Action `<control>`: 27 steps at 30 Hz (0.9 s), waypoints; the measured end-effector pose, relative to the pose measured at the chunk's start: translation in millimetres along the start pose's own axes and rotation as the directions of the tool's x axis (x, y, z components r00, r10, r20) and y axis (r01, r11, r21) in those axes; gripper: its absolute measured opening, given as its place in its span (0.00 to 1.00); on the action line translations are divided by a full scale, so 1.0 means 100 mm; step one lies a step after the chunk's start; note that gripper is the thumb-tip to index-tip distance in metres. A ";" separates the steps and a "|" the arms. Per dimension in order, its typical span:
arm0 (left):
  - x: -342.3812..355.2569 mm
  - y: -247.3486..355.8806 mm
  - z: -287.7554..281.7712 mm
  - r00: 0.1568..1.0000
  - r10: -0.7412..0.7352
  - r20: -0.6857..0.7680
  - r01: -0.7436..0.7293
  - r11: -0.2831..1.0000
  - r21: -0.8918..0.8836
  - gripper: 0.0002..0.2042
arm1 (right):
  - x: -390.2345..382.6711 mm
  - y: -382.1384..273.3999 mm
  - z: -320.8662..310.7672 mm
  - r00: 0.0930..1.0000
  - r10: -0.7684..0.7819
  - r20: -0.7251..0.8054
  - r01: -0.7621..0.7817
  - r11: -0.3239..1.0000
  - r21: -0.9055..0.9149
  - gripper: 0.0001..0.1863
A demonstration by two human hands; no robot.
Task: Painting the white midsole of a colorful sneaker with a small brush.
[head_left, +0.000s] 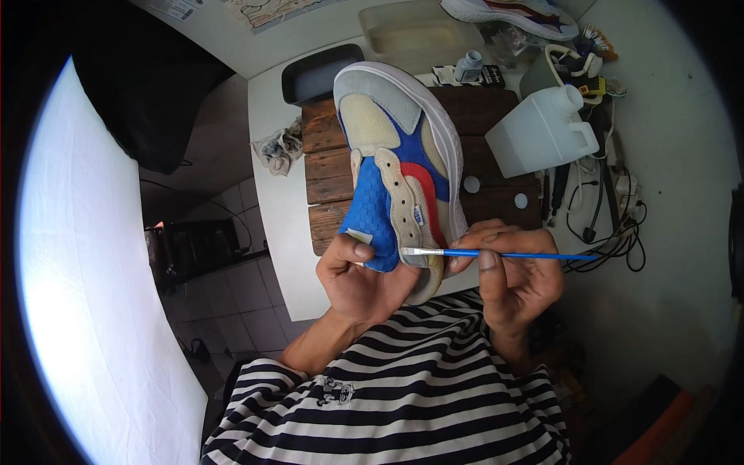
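A sneaker in blue, red, cream and grey, with a white sole, is held up over a dark wooden board, toe pointing away from me. My left hand grips it at the heel end, thumb against the blue tongue. Between the thumb and fingers of my right hand is a thin blue paintbrush. Its pale flat bristles touch the cream eyelet strip near the shoe's collar. The laces are out, so the eyelet holes show bare. My left fingers are partly hidden behind the shoe.
Right of the shoe stands a translucent white jug. A small open bottle, a black tray and a clear plastic tub are at the back. A crumpled rag lies left; tangled black cables lie right. Another sneaker sits behind.
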State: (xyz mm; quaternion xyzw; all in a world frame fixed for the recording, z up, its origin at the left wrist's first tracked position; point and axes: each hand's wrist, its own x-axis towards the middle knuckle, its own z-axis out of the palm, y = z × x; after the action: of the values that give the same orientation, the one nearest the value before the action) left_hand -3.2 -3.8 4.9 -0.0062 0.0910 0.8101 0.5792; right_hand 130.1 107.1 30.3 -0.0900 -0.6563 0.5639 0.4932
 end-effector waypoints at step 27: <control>0.01 0.01 0.04 1.000 0.009 -0.007 -0.009 1.000 0.016 0.38 | -0.01 -0.01 -0.01 1.000 -0.017 0.010 0.017 0.999 -0.044 0.06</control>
State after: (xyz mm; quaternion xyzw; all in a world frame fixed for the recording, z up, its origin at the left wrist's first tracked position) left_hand -3.9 -2.2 9.2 -0.0040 0.0996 0.8119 0.5752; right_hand 132.0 106.3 30.4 -0.0927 -0.6716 0.5455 0.4928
